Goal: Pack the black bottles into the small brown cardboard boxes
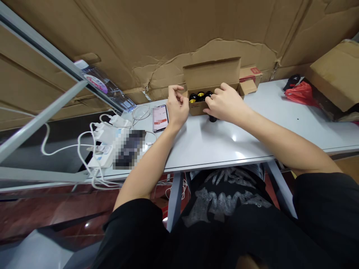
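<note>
An open cardboard box [198, 109] stands on the white table with its lid flap [213, 69] raised behind. Inside it sit several small black round pieces [201, 98], some showing a yellow, ring-like inside. My right hand [227, 104] is at the box's front right, its fingers curled down around a black cylindrical piece [213, 119] whose lower end shows below them, in front of the box. My left hand [178, 108] is raised by the box's left side, fingers loosely bent and apart, with nothing visible in it.
A phone [160, 118] lies left of my left hand. Further left are a power strip [106, 158] with chargers and white cables, and a plastic bottle [105, 86] leaning by the metal frame. A red plastic bag [301, 94] and a large carton [336, 74] are at right.
</note>
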`<action>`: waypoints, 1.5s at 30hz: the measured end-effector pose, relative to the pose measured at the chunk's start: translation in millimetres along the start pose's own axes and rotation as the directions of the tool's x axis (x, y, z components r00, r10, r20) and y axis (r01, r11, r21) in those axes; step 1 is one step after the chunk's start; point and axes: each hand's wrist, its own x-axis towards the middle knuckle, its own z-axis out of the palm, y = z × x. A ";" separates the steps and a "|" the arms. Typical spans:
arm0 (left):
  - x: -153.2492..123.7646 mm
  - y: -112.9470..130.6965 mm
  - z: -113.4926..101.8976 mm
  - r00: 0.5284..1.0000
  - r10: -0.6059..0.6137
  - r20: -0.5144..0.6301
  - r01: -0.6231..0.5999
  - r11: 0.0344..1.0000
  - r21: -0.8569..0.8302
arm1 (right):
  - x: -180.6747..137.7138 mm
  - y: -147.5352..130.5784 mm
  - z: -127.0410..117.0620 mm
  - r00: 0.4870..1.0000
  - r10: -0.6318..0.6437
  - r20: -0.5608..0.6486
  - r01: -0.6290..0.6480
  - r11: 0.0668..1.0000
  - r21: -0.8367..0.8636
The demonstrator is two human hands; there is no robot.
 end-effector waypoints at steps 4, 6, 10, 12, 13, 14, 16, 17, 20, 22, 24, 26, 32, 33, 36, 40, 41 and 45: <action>4.4 3.7 -3.6 0.999 -0.025 -0.032 0.026 1.000 0.016 | -3.8 -18.3 -1.4 0.999 -0.051 -0.005 0.050 0.996 -0.067; 5.9 5.4 -6.1 0.999 -0.040 -0.019 0.040 0.999 -0.024 | -4.1 -24.0 3.8 0.988 -0.139 -0.074 0.135 0.989 -0.061; 6.9 7.3 -8.3 0.995 -0.099 0.001 0.099 0.987 -0.130 | -2.6 -27.5 15.6 0.968 -0.189 -0.162 0.189 0.982 -0.018; 6.8 4.7 -6.7 0.995 -0.102 -0.021 0.098 0.986 -0.137 | -1.4 -28.5 19.5 0.972 -0.186 -0.144 0.189 0.982 0.008; 6.7 2.1 -5.3 0.995 -0.091 -0.037 0.086 0.988 -0.127 | -0.6 -29.0 20.8 0.974 -0.187 -0.128 0.191 0.981 0.022; 6.8 -1.3 -3.7 0.996 -0.077 -0.051 0.071 0.991 -0.113 | 0.2 -29.1 21.7 0.976 -0.187 -0.111 0.192 0.981 0.039; 7.2 -9.0 -0.4 0.996 -0.050 -0.076 0.043 0.995 -0.088 | 1.7 -26.8 22.2 0.978 -0.189 -0.086 0.197 0.975 0.100; 7.5 -12.6 0.8 0.996 -0.039 -0.084 0.032 0.996 -0.084 | 2.4 -24.0 22.0 0.980 -0.184 -0.078 0.194 0.969 0.150; 8.0 -16.6 0.7 0.996 -0.006 -0.084 -0.002 0.996 -0.091 | 4.1 -8.0 21.1 0.986 -0.149 -0.079 0.168 0.915 0.368; 6.5 -10.5 -2.4 0.998 0.030 -0.060 -0.035 0.996 -0.079 | 5.3 5.7 22.2 0.988 -0.103 -0.114 0.148 0.844 0.515; 3.0 2.0 -6.4 0.996 0.080 -0.027 -0.082 0.995 -0.058 | 6.8 18.0 25.6 0.985 -0.043 -0.168 0.138 0.783 0.606; -1.4 16.7 -9.4 0.992 0.129 0.014 -0.128 0.990 -0.062 | 8.7 26.3 30.5 0.976 0.029 -0.216 0.118 0.764 0.635; -8.0 36.5 -7.9 0.977 0.071 0.202 -0.051 0.993 -0.102 | 12.4 29.0 40.6 0.949 0.149 -0.277 0.082 0.731 0.677; -8.0 37.0 -7.3 0.972 0.071 0.223 -0.045 0.991 -0.122 | 12.7 28.1 41.3 0.947 0.157 -0.279 0.088 0.709 0.700; -9.2 40.9 -6.3 0.973 0.075 0.217 -0.041 0.987 -0.155 | 13.6 25.2 43.2 0.946 0.193 -0.260 0.083 0.631 0.771; -14.8 49.6 -3.7 0.986 0.058 0.158 -0.037 0.990 -0.136 | 16.0 22.4 45.7 0.963 0.193 -0.187 0.059 0.526 0.848; -16.3 50.5 -2.6 0.987 0.065 0.148 -0.044 0.989 -0.139 | 16.7 22.2 46.1 0.970 0.179 -0.167 0.057 0.497 0.866; -17.6 45.4 0.7 0.988 0.097 0.121 -0.075 0.981 -0.179 | 19.5 24.1 44.3 0.971 0.212 -0.113 0.019 0.403 0.915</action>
